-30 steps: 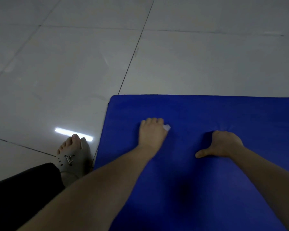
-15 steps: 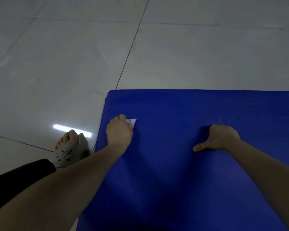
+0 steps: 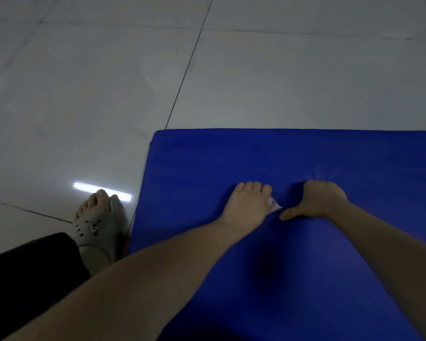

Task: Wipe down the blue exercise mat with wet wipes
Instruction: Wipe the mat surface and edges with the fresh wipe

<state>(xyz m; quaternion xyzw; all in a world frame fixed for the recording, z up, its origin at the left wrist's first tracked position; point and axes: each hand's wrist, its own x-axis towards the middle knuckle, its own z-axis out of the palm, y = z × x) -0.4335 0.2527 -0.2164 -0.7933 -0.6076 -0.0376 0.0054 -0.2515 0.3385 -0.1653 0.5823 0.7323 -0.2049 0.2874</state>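
**Mia:** Where was the blue mat [image 3: 231, 156]?

**Ben:** It lay flat on the tiled floor [image 3: 84, 94] and filled the lower right of the frame. One corner sat near the middle.

**Mia:** And the wet wipe [image 3: 275, 206]?

**Ben:** It was on the mat, under the left hand [image 3: 250, 205]. Only a small white bit poked out on the hand's right side.

**Mia:** What were the fingers [image 3: 250, 187] doing?

**Ben:** They were close together and bent down over the wipe. They held it against the mat.

**Mia:** And the right hand [image 3: 322, 200]?

**Ben:** It was just beside the left one and pushed down on the mat. Its thumb [image 3: 287, 214] stuck out wide and almost touched the white bit. The fingertips were hidden behind the hand. The mat puckered there, but I could not tell how much they were bent.

**Mia:** So which step was it?

**Ben:** I think it was the wiping itself. One hand rubbed and the other kept the mat from sliding.

**Mia:** What did the next move need?

**Ben:** Probably a push toward a part not wiped yet, like the far edge or the left edge. The right hand was in the way on the right, so it would have to move first.

**Mia:** Anything else there?

**Ben:** A foot in a grey sandal [image 3: 96, 227] stood at the lower left, just off the mat, near a bright strip of light [image 3: 101, 192] on the floor.
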